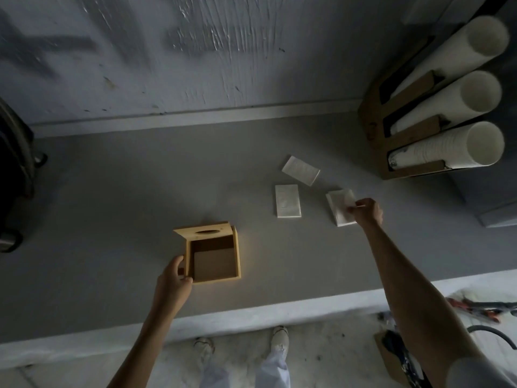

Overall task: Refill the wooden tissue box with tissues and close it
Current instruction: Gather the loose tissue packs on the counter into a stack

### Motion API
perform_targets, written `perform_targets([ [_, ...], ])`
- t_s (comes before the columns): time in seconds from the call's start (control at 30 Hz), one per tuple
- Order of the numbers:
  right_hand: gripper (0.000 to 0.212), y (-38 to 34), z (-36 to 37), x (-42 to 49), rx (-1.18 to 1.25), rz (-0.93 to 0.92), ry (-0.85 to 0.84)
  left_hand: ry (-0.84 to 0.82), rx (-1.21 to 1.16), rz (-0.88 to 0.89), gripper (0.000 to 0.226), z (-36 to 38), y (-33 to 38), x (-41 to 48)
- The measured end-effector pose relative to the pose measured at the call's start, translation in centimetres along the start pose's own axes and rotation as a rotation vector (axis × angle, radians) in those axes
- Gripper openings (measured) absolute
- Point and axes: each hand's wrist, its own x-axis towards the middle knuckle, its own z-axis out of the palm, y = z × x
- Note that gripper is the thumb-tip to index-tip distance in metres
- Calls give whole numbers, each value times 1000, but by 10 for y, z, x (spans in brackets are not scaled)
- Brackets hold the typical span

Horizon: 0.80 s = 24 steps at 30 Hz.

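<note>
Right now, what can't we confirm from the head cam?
- Right hand grip on the nearest tissue pack: fingers cover its corner, so pinched or just touching is unclear.
- Print on the other two packs: too small.
- Wooden tissue box left wall: behind the left hand.
- Lid hinge: not visible.

One wooden tissue box (pixel 214 259) with one hinged lid (pixel 202 233) sits on the counter (pixel 112 205). Three white tissue packs lie there: (pixel 300 170), (pixel 288 201) and (pixel 340 210). Three stacks of white paper cups, (pixel 458 51), (pixel 447 103) and (pixel 447 148), fill one cardboard holder (pixel 372 121); two hands show, left hand (pixel 173 280) and right hand (pixel 368 211).
</note>
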Motion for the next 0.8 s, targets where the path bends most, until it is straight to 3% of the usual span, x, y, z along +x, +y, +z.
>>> perform_targets([
  [0.2,39,-4,-1,-3,-68,-75,65,-2,10,15,54,0,2,0],
  [0.57,45,-13,10,8,-180,61,69,-1,10,0,52,-1,3,-2],
  [0.67,46,-12,3,16,-135,50,-1,2,3,5,51,-1,2,-1],
  [0.8,39,-18,-14,31,134,15,-133,-2,-6,-5,51,-3,4,-3],
])
